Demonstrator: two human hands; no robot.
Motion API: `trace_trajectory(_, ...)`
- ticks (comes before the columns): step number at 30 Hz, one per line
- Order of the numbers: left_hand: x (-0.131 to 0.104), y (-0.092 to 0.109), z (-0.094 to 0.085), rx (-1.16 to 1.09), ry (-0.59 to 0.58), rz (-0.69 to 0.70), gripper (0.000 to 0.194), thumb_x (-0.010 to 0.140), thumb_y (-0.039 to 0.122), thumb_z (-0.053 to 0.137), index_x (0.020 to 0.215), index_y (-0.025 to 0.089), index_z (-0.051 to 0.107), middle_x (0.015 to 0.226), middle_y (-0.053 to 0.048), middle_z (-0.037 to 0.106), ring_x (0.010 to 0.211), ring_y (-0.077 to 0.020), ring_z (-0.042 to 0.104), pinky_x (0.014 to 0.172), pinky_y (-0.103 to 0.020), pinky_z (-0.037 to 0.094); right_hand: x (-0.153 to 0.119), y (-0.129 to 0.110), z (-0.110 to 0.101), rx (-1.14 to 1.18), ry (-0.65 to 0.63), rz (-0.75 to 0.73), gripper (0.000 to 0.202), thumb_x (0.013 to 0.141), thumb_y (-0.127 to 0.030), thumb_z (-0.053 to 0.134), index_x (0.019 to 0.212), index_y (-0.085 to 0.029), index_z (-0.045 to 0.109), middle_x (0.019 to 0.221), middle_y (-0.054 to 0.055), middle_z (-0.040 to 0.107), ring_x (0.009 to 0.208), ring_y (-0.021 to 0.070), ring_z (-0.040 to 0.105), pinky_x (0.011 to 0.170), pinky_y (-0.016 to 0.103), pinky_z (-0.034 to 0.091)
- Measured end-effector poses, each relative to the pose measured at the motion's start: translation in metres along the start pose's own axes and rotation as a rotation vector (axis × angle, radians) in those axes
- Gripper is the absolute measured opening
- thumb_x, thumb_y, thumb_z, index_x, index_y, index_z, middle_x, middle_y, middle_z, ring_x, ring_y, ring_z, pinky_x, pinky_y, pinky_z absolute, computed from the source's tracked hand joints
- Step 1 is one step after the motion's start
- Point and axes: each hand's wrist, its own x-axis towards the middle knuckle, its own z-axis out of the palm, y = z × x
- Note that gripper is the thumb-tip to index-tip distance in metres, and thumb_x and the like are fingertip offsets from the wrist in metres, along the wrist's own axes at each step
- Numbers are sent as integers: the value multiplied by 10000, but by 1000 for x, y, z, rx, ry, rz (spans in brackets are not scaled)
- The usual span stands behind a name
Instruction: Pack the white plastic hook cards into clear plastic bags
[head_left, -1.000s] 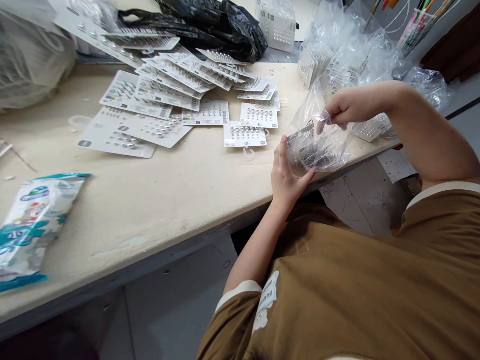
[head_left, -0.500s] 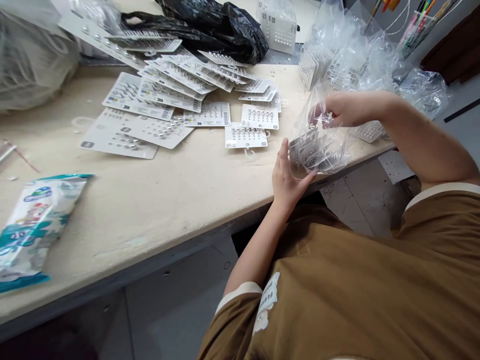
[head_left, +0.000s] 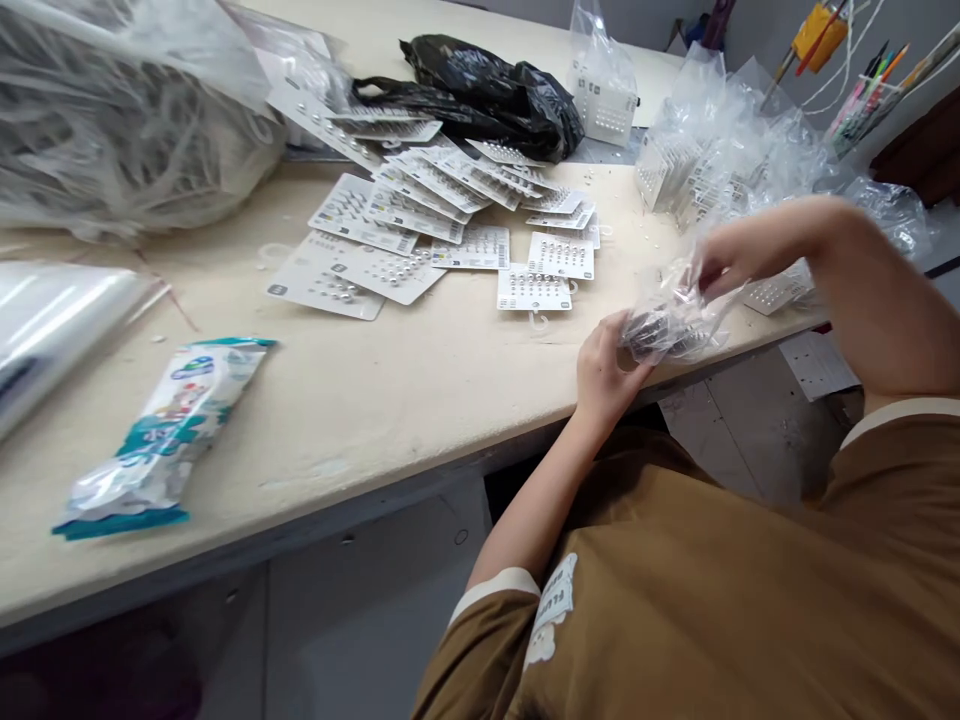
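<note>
Got a pale worktop [head_left: 420,400] running across most of the view. Below right, a brown shirt [head_left: 697,590] with pale cuffs. Upper left, a big translucent sack [head_left: 127,120], stuffed full, contents too blurred to name. Back centre to mid-table, a fanned spread of white cards [head_left: 409,215] with rows of pearl-like beads, overlapping. Back right, a heap of clear bags [head_left: 750,140], some with cards inside. Behind the spread, a crumpled black bag [head_left: 510,105]. Front left, a teal-and-white packet [head_left: 169,435], lying at a slant. Near the worktop's front edge, right side, a loose clear pouch [head_left: 671,325] with cards inside, between both hands. Left hand [head_left: 606,370] cupped around the pouch's near-left end, thumb and fingers on it. Right hand [head_left: 724,255] blurred, fingers bent, gripping gathered film at the top. Smallest: a clear plastic hook [head_left: 538,322], just in front of the nearest card.
</note>
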Motion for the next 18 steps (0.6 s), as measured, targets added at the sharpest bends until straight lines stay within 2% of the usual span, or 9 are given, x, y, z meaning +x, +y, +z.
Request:
trace_trajectory(2,0,1,-1,-18,-5,13,461,918,402,698,1292,207,513,1196,-106,682,1109,-232,677,939,-360,571,-13,-3,-29,148,-112,-71,416,921,-400,517,998,-84,776,938,9,761,831,51,670,733,237,443)
trace_trajectory(4,-1,2,-1,-25,-10,27,458,920,381,695,1299,203,511,1223,-120,678,1155,-239,664,965,-370,563,-14,1,-51,301,100,-173,348,882,-330,574,1086,-114,754,915,-5,755,822,62,657,742,286,439)
trace_trajectory(6,-2,2,-2,-22,-2,35,471,922,372,692,1316,199,501,1241,-134,674,1178,-246,656,976,-379,561,3,8,-57,468,348,-200,293,854,-302,646,1069,-133,752,953,2,756,795,61,637,740,285,449)
trace_trajectory(7,-2,2,-2,-21,4,37,474,922,372,690,1319,197,498,1241,-139,675,1173,-246,659,970,-379,564,18,11,-52,506,399,-190,293,828,-319,699,1046,-131,752,934,14,759,745,55,616,702,260,456)
trace_trajectory(9,-4,2,-3,-18,25,39,474,916,374,697,1309,194,504,1229,-141,681,1136,-242,673,940,-372,576,57,13,-30,405,230,-74,359,843,-380,694,1051,-93,750,889,34,740,662,10,559,617,204,418)
trace_trajectory(11,-6,3,-4,-8,53,50,460,900,362,714,1281,190,520,1211,-137,690,1106,-240,682,922,-370,582,98,9,1,320,75,-84,362,812,-403,747,981,-83,770,773,8,699,583,0,472,560,201,379)
trace_trajectory(13,-8,3,-6,10,78,66,431,889,343,720,1248,188,537,1190,-133,701,1096,-242,687,916,-374,582,131,-2,31,35,-101,-144,296,827,-363,755,1021,-141,771,759,-3,691,613,41,500,613,229,421)
trace_trajectory(15,-10,4,-8,30,88,77,404,891,334,713,1228,192,544,1174,-130,709,1097,-245,691,909,-376,583,152,-12,55,-223,-102,-164,290,836,-368,737,1067,-195,763,770,-2,700,656,88,541,636,257,410)
trace_trajectory(18,-12,5,-11,47,95,83,399,894,335,706,1232,201,541,1171,-134,714,1108,-248,693,900,-377,584,163,-21,76,-364,-58,-145,222,859,-370,670,1007,-238,770,845,23,737,734,136,586,614,267,350)
